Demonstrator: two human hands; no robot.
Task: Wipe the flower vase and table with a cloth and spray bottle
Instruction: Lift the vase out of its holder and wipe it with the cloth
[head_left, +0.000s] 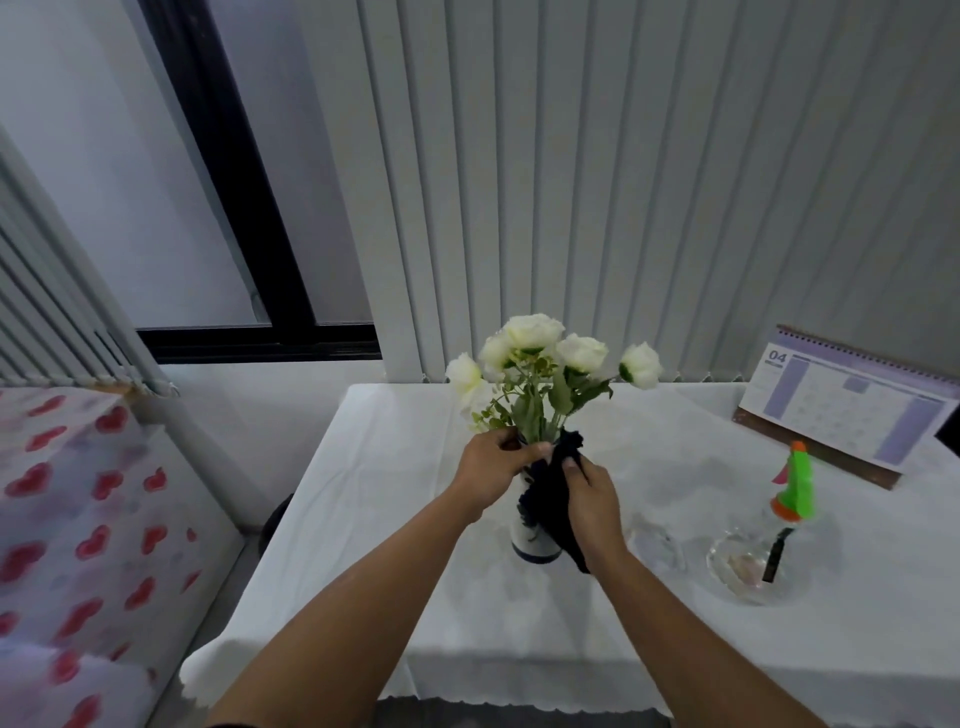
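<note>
Vase (535, 545) stands at centre of surface (395, 519); left hand (493, 470) grip closes around its neck, right hand (592, 501) grip pinches cloth (550, 493) against it. Spray bottle (779, 525) at 3 o'clock.

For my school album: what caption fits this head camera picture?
Left hand steadies the flower vase while right hand wipes it with a dark cloth; spray bottle waits nearby.
</note>
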